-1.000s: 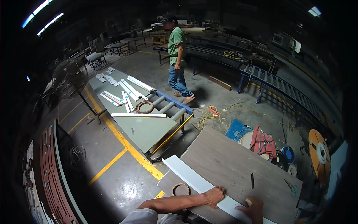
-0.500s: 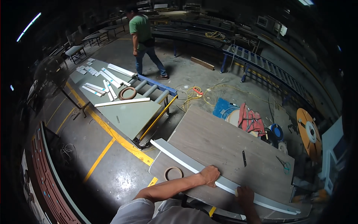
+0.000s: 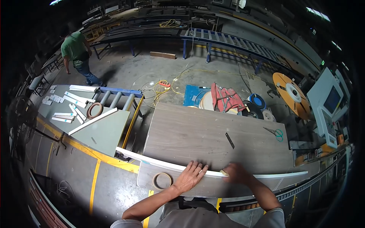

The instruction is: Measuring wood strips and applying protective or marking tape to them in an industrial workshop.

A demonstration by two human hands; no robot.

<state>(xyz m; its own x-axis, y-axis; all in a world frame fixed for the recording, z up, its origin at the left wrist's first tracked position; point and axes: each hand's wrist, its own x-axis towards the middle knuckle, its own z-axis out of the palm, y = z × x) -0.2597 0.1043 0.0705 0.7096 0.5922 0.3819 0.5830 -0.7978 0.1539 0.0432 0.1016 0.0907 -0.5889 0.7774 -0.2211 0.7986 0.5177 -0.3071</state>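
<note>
A long white strip [image 3: 152,162] lies across the near part of a wood-grain board [image 3: 182,125]. My left hand [image 3: 190,178] rests on the strip, its fingers stretched out and slightly apart. Just to the right, my right hand [image 3: 237,174] is closed and somewhat blurred, pressed to the strip. From its fingertips pokes a small pale-yellow piece [image 3: 224,173], whose kind I cannot make out. A brown tape roll [image 3: 162,181] lies left of my left forearm. Farther off on the board are a dark flat metal piece [image 3: 230,140] and green-handled scissors [image 3: 278,135].
At left, a roller table [image 3: 110,131] bears several white strips and a brown roll [image 3: 94,110]. A person in a green shirt [image 3: 76,47] is beyond it. Past the board are a red cloth [image 3: 227,98], an orange reel [image 3: 291,93] and cables. A machine with a screen [image 3: 332,100] stands right.
My view has swung right. My left hand has gone from a closed grip to lying flat on the strip. The strip now shows a narrower face. The person in green has walked farther left.
</note>
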